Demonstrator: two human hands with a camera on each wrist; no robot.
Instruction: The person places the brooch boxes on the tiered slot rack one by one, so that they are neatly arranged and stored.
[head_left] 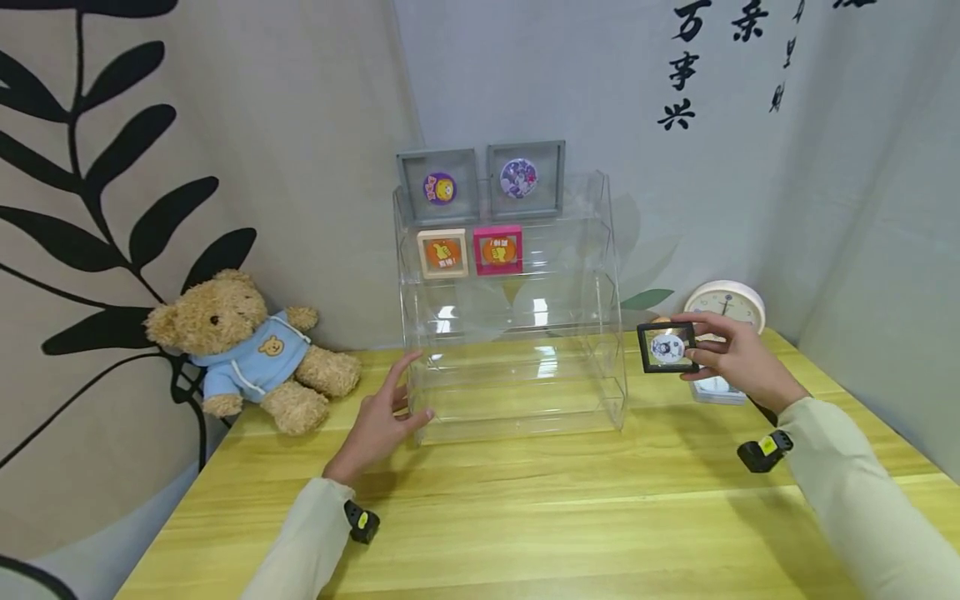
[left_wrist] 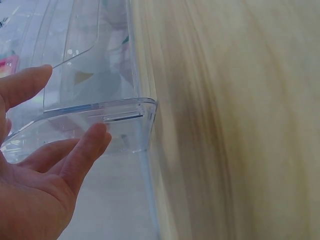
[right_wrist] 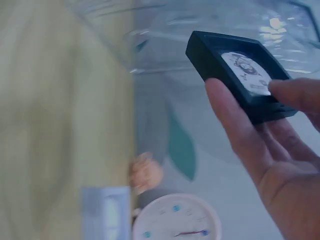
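Head view: I observe a clear stepped rack [head_left: 517, 402] standing on the wooden bench [head_left: 480, 521]. On its top tier I record 2 grey frames side by side: the left grey frame [head_left: 440, 187] holds a purple and yellow badge, the right grey frame [head_left: 527, 178] a purple-toned badge. On the tier below, a cream frame [head_left: 443, 253] and a pink frame [head_left: 498, 250] stand next to each other, each with an orange insert.

The right hand [head_left: 738, 358] pinches a black frame [head_left: 667, 348] by its edge, off to the right of the rack and raised above the bench. From the right wrist view I confirm a thumb on the front and fingers along the sides; a round white badge with a dark drawing sits inside.

The left hand [head_left: 381, 423] is at the rack's front left corner, fingers and thumb spread, gripping nothing. I cannot tell whether the fingertips touch the panel.

Behind the right hand I note a round white clock [head_left: 726, 302], partly covered, and a small pale box [head_left: 717, 392] in front of it. The right wrist view also shows a blurred orange object [right_wrist: 146, 173] beside the clock. At the bench's left side a teddy bear [head_left: 262, 358] in a blue hooded top leans back.
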